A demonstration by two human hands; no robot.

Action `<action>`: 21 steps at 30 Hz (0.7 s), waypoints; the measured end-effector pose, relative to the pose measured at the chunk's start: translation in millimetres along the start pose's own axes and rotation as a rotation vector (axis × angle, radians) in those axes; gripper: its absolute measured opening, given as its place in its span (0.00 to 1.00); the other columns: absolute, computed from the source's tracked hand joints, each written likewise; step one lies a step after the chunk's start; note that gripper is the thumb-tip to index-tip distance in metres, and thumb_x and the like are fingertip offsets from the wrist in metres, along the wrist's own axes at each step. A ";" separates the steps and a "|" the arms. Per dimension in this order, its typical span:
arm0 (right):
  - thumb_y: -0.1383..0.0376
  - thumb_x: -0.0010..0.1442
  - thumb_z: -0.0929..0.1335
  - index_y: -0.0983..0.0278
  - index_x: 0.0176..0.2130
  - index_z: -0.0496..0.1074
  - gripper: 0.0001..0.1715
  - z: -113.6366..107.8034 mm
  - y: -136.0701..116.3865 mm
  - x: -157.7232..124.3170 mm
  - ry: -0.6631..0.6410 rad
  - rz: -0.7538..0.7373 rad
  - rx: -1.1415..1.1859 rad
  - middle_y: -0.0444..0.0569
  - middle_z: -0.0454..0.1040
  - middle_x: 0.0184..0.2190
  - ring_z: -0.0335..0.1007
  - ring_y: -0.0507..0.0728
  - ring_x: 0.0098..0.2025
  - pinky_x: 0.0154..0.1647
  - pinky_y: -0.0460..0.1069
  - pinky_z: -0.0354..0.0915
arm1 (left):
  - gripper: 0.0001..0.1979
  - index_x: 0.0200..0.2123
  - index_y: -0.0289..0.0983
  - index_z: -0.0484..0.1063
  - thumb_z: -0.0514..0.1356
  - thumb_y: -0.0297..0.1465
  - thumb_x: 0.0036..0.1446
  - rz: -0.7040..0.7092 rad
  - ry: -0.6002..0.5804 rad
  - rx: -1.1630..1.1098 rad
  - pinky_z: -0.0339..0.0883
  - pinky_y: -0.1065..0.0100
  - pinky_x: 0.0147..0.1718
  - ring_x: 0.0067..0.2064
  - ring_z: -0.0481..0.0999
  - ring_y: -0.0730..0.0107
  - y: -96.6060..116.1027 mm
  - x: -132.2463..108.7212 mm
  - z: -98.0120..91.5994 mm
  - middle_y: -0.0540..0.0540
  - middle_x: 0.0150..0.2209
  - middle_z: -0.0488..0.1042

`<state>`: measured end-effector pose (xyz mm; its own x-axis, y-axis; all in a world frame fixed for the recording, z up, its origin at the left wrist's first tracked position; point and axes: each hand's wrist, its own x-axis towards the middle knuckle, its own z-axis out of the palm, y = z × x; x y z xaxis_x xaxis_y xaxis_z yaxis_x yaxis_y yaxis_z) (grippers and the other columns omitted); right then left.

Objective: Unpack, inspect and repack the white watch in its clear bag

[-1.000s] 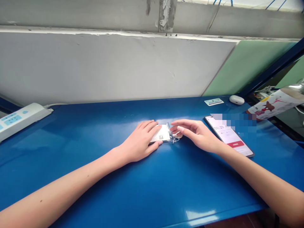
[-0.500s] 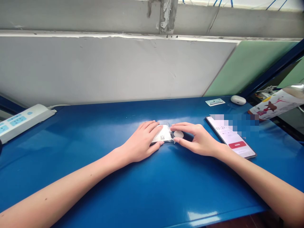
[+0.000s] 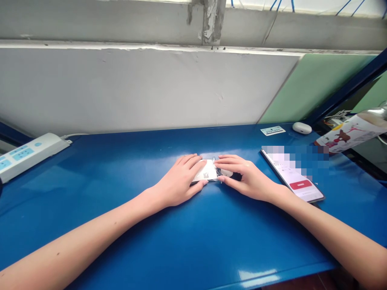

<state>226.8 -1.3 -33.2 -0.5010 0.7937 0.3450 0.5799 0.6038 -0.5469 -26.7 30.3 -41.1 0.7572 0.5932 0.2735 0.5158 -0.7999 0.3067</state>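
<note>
A small flat white packet [image 3: 208, 170] with a QR code lies on the blue table [image 3: 181, 241], with clear plastic film at its right end. My left hand [image 3: 181, 183] rests over its left part, fingers on top and thumb along the near edge, holding it. At the right end, my right hand [image 3: 249, 178] has its fingertips on the far side of the film and its thumb on the near side. Beneath the right fingers shows a white round piece [image 3: 226, 172], partly covered; I cannot make out what it is.
A phone [image 3: 298, 177] showing a timer lies beyond my right wrist. Farther back are a card [image 3: 273, 131] and a white earbud case [image 3: 302, 128]. A bottle [image 3: 350, 131] leans at the right edge, and a power strip [image 3: 33, 155] lies at the far left.
My right hand has moved slightly left, its fingers now covering more of the round piece. My left hand and the packet have stayed nearly still.
</note>
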 end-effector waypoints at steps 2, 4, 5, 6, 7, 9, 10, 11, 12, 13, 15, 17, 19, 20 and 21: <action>0.60 0.65 0.68 0.60 0.56 0.74 0.21 0.8 -0.8 -0.3 0.000 0.003 -0.006 0.55 0.77 0.54 0.67 0.66 0.62 0.60 0.65 0.68 | 0.25 0.63 0.34 0.63 0.53 0.40 0.68 0.003 -0.001 0.006 0.60 0.43 0.60 0.64 0.64 0.44 -0.3 -0.2 0.2 0.32 0.62 0.66; 0.61 0.66 0.66 0.60 0.57 0.73 0.21 1.2 -1.8 -0.7 -0.013 -0.001 -0.027 0.56 0.75 0.56 0.65 0.66 0.63 0.60 0.65 0.67 | 0.25 0.63 0.33 0.63 0.53 0.40 0.68 0.008 -0.006 0.022 0.60 0.43 0.60 0.64 0.64 0.44 -0.5 -0.4 0.2 0.32 0.62 0.66; 0.61 0.67 0.66 0.60 0.58 0.73 0.21 1.3 -2.4 -0.9 -0.025 -0.004 -0.040 0.56 0.74 0.57 0.64 0.66 0.64 0.61 0.65 0.67 | 0.25 0.63 0.32 0.63 0.53 0.40 0.68 0.011 -0.008 0.032 0.60 0.44 0.60 0.64 0.64 0.44 -0.4 -0.4 0.1 0.32 0.62 0.67; 0.62 0.67 0.65 0.60 0.58 0.72 0.21 1.4 -2.9 -1.1 -0.038 -0.008 -0.053 0.56 0.74 0.58 0.63 0.66 0.65 0.61 0.65 0.66 | 0.25 0.62 0.32 0.63 0.53 0.40 0.68 0.013 -0.009 0.041 0.60 0.44 0.60 0.64 0.64 0.44 -0.3 -0.4 -0.2 0.32 0.62 0.67; 0.62 0.68 0.64 0.60 0.59 0.71 0.22 1.5 -3.3 -1.2 -0.051 -0.012 -0.068 0.56 0.73 0.58 0.62 0.66 0.65 0.61 0.66 0.66 | 0.25 0.62 0.31 0.63 0.53 0.40 0.68 0.013 -0.010 0.047 0.60 0.45 0.60 0.64 0.64 0.44 -0.1 -0.3 -0.5 0.32 0.62 0.67; 0.63 0.68 0.63 0.62 0.60 0.70 0.22 1.9 -4.0 -1.2 -0.071 -0.017 -0.100 0.57 0.72 0.59 0.60 0.66 0.66 0.62 0.66 0.65 | 0.24 0.62 0.32 0.63 0.53 0.40 0.68 0.011 -0.012 0.049 0.61 0.45 0.60 0.63 0.64 0.45 0.6 -0.1 -1.2 0.33 0.61 0.67; 0.63 0.69 0.63 0.63 0.60 0.70 0.22 2.2 -4.3 -1.2 -0.079 -0.019 -0.115 0.58 0.72 0.60 0.59 0.66 0.67 0.63 0.65 0.64 | 0.24 0.62 0.33 0.64 0.53 0.39 0.68 0.010 -0.014 0.048 0.61 0.45 0.60 0.63 0.64 0.45 0.8 0.0 -1.5 0.33 0.61 0.68; 0.64 0.69 0.63 0.64 0.60 0.70 0.23 2.7 -4.6 -1.1 -0.085 -0.022 -0.129 0.59 0.71 0.60 0.59 0.66 0.67 0.63 0.65 0.63 | 0.24 0.62 0.33 0.64 0.53 0.39 0.68 0.011 -0.015 0.046 0.61 0.45 0.60 0.63 0.65 0.45 1.0 0.2 -1.5 0.33 0.61 0.68; 0.64 0.69 0.62 0.65 0.60 0.69 0.23 3.2 -4.8 -0.9 -0.090 -0.027 -0.141 0.59 0.71 0.60 0.59 0.66 0.67 0.64 0.65 0.63 | 0.24 0.62 0.33 0.64 0.52 0.40 0.69 0.013 -0.015 0.045 0.61 0.45 0.60 0.64 0.64 0.44 1.1 0.2 -1.5 0.33 0.61 0.68; 0.64 0.69 0.62 0.66 0.61 0.69 0.23 3.8 -5.1 -0.9 -0.092 -0.036 -0.153 0.59 0.71 0.60 0.58 0.66 0.67 0.64 0.65 0.63 | 0.24 0.62 0.33 0.63 0.52 0.40 0.69 0.016 -0.015 0.045 0.60 0.44 0.60 0.64 0.64 0.44 1.1 0.3 -1.2 0.33 0.61 0.67; 0.65 0.69 0.61 0.65 0.61 0.68 0.24 4.9 -5.7 -0.8 -0.094 -0.061 -0.177 0.59 0.70 0.61 0.58 0.66 0.67 0.65 0.65 0.62 | 0.25 0.63 0.32 0.63 0.51 0.40 0.69 0.021 -0.016 0.049 0.60 0.44 0.61 0.64 0.63 0.44 0.5 0.2 -0.5 0.32 0.62 0.66; 0.65 0.70 0.60 0.65 0.62 0.67 0.24 5.8 -6.5 -0.9 -0.092 -0.083 -0.206 0.59 0.70 0.61 0.57 0.66 0.68 0.65 0.65 0.62 | 0.25 0.64 0.33 0.62 0.51 0.40 0.70 0.024 -0.015 0.057 0.60 0.44 0.61 0.65 0.63 0.44 -0.3 0.0 0.2 0.32 0.63 0.66; 0.66 0.70 0.60 0.67 0.61 0.68 0.23 6.2 -7.3 -1.1 -0.084 -0.094 -0.229 0.60 0.69 0.62 0.57 0.66 0.68 0.65 0.65 0.62 | 0.24 0.63 0.33 0.62 0.51 0.39 0.70 0.028 -0.016 0.066 0.60 0.44 0.61 0.65 0.63 0.44 -1.1 -0.1 0.5 0.32 0.63 0.66; 0.66 0.69 0.60 0.68 0.60 0.68 0.23 6.2 -7.6 -1.2 -0.078 -0.096 -0.236 0.61 0.68 0.62 0.57 0.66 0.68 0.65 0.64 0.62 | 0.24 0.63 0.32 0.63 0.51 0.39 0.70 0.030 -0.014 0.070 0.60 0.45 0.61 0.64 0.64 0.44 -1.4 -0.1 0.6 0.32 0.63 0.66; 0.66 0.69 0.60 0.69 0.60 0.69 0.23 6.3 -7.7 -1.2 -0.071 -0.096 -0.239 0.62 0.68 0.62 0.57 0.66 0.68 0.65 0.64 0.63 | 0.24 0.63 0.32 0.63 0.51 0.39 0.70 0.031 -0.011 0.071 0.60 0.45 0.61 0.64 0.64 0.44 -1.6 -0.1 0.7 0.31 0.63 0.66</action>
<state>219.0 -7.4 -34.2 -0.5999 0.7299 0.3277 0.6585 0.6831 -0.3158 -27.4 31.5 -42.3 0.7772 0.5674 0.2721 0.5189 -0.8225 0.2331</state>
